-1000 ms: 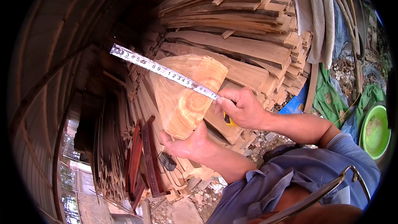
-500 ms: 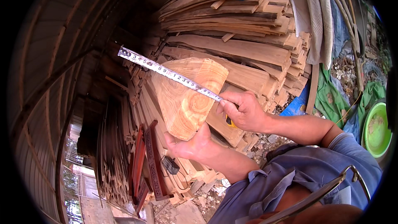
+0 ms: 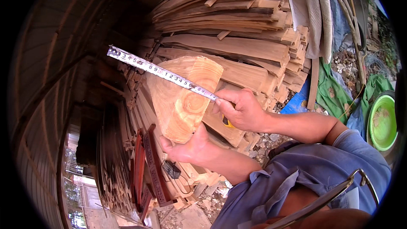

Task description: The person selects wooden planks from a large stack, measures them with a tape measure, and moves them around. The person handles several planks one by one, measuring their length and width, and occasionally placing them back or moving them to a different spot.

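Note:
My left hand grips a thick wooden block from underneath, at its near end. Growth rings show on the block's pale cut face. Across that face lies the extended blade of a tape measure, its metal tip sticking out past the block at the far left. The fingers of my right hand are closed on the blade at the block's right edge. Below them a bit of the yellow and black tape case shows; the rest of it is hidden behind the hand.
Behind the block rises a large stack of rough boards. Dark red carved wooden pieces lean at lower left, near a small black box. A green basin and green cloth are at right. Rubble covers the ground.
The block, the tape and both hands appear slightly further left in view, along with the background. My grip on the block and the tape looks the same.

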`<state>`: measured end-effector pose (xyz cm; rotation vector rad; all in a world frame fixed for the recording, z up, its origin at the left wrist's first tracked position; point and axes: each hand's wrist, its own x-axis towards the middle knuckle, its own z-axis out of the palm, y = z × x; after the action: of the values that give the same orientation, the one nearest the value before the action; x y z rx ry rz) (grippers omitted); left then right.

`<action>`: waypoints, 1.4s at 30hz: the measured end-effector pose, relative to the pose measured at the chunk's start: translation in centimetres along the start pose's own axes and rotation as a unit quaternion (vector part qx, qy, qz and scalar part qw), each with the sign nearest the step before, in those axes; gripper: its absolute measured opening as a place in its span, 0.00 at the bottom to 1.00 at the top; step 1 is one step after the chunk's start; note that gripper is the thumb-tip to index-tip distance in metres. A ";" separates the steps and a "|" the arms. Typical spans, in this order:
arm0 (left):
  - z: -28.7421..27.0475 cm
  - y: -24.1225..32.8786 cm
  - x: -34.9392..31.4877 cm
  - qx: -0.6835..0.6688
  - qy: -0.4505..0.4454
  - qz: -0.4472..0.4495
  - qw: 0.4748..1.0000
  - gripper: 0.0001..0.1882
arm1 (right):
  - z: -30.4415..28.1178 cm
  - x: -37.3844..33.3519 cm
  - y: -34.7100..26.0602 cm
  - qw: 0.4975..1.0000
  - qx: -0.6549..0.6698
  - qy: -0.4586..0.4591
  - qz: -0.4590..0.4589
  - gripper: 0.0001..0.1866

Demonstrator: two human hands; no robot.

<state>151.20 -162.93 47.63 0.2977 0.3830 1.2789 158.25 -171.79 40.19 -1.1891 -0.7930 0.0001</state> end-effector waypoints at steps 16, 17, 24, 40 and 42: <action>-1.4 1.0 1.3 -0.073 0.005 -0.068 0.995 0.29 | 0.2 -0.3 0.5 0.998 0.037 -0.021 0.036 0.10; -1.0 1.2 1.2 -0.080 0.016 -0.072 0.994 0.27 | 0.3 -0.3 0.9 0.997 0.066 -0.014 0.026 0.10; -1.9 0.9 0.1 -0.106 -0.045 -0.129 0.985 0.35 | -3.0 0.3 2.0 0.940 0.304 0.022 0.156 0.11; -14.0 -0.6 0.7 0.006 -0.004 -0.132 0.991 0.24 | -6.7 -4.6 5.1 0.832 0.403 0.036 0.381 0.10; -19.1 -2.4 1.1 0.011 -0.015 -0.139 0.990 0.24 | -7.3 -6.9 7.2 0.816 0.373 0.080 0.435 0.10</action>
<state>145.26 -162.40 29.31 0.2713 0.3970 0.9969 160.04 -177.58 29.50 -0.6778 0.0035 0.8863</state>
